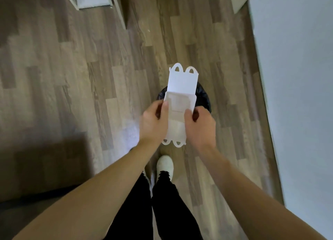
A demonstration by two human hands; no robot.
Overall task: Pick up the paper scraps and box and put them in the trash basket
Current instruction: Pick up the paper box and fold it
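Seen from the head camera, the person stands over the trash basket point(203, 95), a dark round bin lined with black plastic on the wood floor point(72, 68), and holds the white box point(181, 88) flattened out directly above it. The left hand point(153, 122) has its grip clamped on the box's left edge, thumb on top, and the right hand point(200, 124) is clamped on the right edge; both sit just on the near side of the basket. The box's far flap with its looped handles reaches past the basket's far rim, and the near flap hangs toward the person's white shoe point(164, 166). No loose paper scraps can be made out; whether any lie inside the box cannot be told. To drop it well, I would tip the far end downward so the long panel goes in end-first, since the box looks longer than the basket's mouth, then release both hands together.
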